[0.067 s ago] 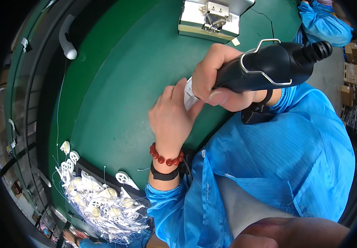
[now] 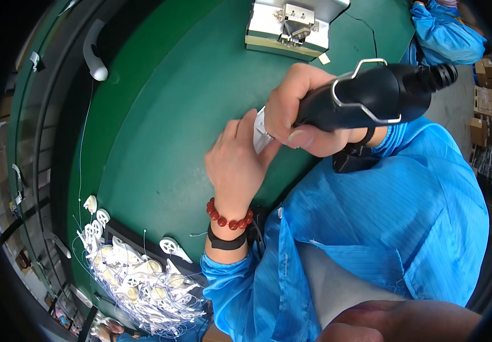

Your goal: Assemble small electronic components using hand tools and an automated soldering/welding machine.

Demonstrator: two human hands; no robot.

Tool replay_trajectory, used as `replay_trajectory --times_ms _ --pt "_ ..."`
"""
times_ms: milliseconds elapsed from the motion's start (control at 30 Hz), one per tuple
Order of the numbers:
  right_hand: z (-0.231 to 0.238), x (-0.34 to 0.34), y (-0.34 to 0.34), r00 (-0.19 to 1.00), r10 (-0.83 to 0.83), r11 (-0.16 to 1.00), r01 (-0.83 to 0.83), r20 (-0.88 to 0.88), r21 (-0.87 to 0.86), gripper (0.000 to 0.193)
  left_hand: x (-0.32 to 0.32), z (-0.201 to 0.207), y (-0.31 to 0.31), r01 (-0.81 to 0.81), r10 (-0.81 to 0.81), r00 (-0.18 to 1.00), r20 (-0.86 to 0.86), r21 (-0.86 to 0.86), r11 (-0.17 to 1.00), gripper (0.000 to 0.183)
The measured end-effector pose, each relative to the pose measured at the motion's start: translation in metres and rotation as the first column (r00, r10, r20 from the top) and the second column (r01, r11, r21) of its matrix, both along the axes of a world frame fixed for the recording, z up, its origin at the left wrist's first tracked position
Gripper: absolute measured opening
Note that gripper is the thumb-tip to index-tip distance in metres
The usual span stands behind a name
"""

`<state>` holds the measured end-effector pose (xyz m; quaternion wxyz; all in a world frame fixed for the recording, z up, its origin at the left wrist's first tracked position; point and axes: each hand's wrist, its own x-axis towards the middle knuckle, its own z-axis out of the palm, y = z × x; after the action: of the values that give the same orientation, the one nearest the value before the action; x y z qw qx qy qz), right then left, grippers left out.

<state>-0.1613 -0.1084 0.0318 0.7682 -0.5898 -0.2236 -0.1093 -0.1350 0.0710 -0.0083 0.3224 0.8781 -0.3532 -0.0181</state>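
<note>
My right hand is closed round a black electric screwdriver with a bent wire hanger on its body. The rear end points right, toward my sleeve, while its tip is hidden behind my fingers. Just left of it, my left hand is closed on a small white plastic part, mostly covered by my fingers. Both hands meet at this part, over the green table.
White parts with wheels and thin wires lie heaped at lower left. A metal fixture stands at the far side, with a yellowish scrap beside it. A white curved part lies far left. Another person's blue sleeve shows at upper right.
The rear of the screwdriver has dipped slightly along with my right hand. My left hand stays in place. At the lower left edge, another person's hand has shifted.
</note>
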Motion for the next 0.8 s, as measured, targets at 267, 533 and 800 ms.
replay_trajectory --times_ms 267,533,800 --pt "0.018 0.005 -0.015 0.995 0.079 0.962 -0.058 0.067 -0.265 0.024 -0.003 0.000 0.004 -0.006 0.006 1.000 0.006 -0.034 0.999 0.055" --pt "0.052 0.048 -0.075 0.892 -0.423 0.896 0.438 0.161 -0.076 0.013 -0.002 0.005 0.002 -0.026 0.026 0.999 -0.042 0.000 1.000 0.057" --pt "0.047 0.063 -0.083 0.862 -0.494 0.861 0.503 0.115 -0.077 0.014 0.000 -0.001 0.000 -0.004 0.005 0.999 0.045 -0.021 1.000 0.059"
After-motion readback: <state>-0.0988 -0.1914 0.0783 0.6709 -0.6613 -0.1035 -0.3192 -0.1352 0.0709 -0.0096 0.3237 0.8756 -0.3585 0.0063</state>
